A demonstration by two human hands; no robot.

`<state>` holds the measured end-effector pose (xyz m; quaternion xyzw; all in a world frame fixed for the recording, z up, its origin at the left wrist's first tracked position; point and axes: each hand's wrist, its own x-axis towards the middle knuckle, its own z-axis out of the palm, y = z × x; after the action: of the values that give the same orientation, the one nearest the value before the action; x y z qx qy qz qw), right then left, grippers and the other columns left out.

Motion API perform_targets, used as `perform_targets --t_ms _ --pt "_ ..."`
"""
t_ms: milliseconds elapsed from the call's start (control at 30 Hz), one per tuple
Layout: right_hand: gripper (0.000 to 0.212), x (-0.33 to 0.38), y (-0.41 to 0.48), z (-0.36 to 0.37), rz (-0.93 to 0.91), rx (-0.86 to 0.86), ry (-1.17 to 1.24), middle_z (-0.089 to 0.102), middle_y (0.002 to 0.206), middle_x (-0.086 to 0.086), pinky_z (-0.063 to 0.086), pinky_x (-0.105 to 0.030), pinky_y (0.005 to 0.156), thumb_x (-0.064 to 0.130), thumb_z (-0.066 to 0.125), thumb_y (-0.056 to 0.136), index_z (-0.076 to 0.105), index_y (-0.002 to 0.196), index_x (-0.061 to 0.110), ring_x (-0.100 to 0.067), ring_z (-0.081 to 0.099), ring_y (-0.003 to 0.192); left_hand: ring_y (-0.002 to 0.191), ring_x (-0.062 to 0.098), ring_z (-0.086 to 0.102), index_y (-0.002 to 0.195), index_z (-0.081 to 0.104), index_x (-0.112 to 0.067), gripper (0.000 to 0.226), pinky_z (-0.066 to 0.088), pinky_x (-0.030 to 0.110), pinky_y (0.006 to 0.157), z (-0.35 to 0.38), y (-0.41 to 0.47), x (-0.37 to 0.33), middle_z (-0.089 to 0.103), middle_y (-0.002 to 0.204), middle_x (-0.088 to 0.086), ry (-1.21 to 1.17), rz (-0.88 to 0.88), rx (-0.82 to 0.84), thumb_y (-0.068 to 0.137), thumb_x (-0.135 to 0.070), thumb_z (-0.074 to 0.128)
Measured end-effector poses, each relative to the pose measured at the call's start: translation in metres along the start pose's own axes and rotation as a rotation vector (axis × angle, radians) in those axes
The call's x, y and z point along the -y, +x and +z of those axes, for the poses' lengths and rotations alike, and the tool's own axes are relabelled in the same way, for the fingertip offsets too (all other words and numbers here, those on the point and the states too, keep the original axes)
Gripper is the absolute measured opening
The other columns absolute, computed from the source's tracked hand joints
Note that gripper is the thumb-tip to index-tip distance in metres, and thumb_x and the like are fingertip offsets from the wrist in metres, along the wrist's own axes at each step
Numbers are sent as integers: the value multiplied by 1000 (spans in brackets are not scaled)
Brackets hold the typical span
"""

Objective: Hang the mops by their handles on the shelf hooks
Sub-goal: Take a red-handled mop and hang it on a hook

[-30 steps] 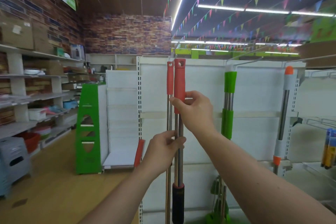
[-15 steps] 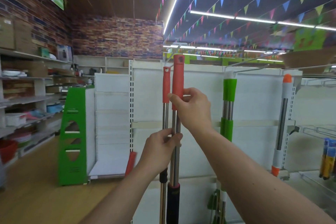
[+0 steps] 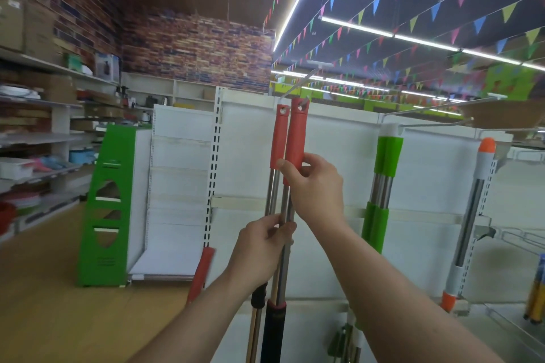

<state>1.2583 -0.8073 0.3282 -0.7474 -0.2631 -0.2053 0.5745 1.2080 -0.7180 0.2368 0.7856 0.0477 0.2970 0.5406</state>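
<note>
Two red-handled mops stand upright side by side in front of the white shelf panel (image 3: 250, 156). The nearer red handle (image 3: 297, 132) has its hole at the tip of a metal shelf hook (image 3: 298, 82). The other red handle (image 3: 278, 138) hangs just left of it. My right hand (image 3: 312, 183) grips the lower end of the nearer red handle. My left hand (image 3: 262, 247) holds the steel poles (image 3: 284, 203) lower down. A third red handle (image 3: 202, 271) leans low at the left.
Green-handled mops (image 3: 386, 156) hang on a hook to the right, and an orange-tipped grey mop (image 3: 479, 186) hangs farther right. A green shelf end (image 3: 106, 203) stands at the left, with stocked shelves (image 3: 35, 138) along the brick wall. Wooden floor (image 3: 44, 303) lies below.
The nearer mop has risen, and its red handle top now meets the hook tip. Both hands moved up with it. My view tilted upward.
</note>
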Motion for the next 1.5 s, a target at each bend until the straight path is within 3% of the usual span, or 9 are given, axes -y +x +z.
perform_targets --t_ms 367,500,667,933,1267,1500 --pt "26 -17 30 27 -40 0 -55 74 81 2 62 -43 72 47 64 97 73 106 25 -20 70 70 84 13 75 99 70 -26 30 60 43 91 1 35 21 76 83 -7 -7 10 -23 99 -52 55" --pt "25 -24 41 37 -58 -16 -92 70 73 2 58 -40 63 46 63 98 72 101 24 -18 63 59 87 13 75 105 62 -33 28 59 46 91 0 50 30 78 84 -8 -10 -5 -49 95 -59 57" --pt "27 -29 51 49 -64 -34 -154 72 75 3 63 -48 69 52 61 97 69 99 27 -23 69 64 86 13 76 98 60 -32 28 60 48 90 1 64 40 78 84 -6 -39 -14 -61 94 -59 58" --pt "32 -33 62 55 -76 -26 -288 73 82 2 58 -39 71 53 53 100 70 104 26 -25 71 75 85 14 75 99 60 -28 30 60 47 88 1 79 47 78 86 -7 6 -8 -75 95 -58 56" --pt "40 -38 68 65 -65 -47 -406 71 83 -2 60 -46 76 58 47 100 67 107 24 -31 70 80 74 26 72 97 61 -24 35 58 45 75 0 87 51 77 84 3 82 -4 -106 96 -58 53" --pt "41 -37 70 66 -43 -39 -393 72 88 -5 58 -46 80 57 49 100 68 105 20 -33 69 86 77 27 71 99 60 -22 37 58 43 76 0 92 53 77 85 3 111 -7 -105 97 -58 52"
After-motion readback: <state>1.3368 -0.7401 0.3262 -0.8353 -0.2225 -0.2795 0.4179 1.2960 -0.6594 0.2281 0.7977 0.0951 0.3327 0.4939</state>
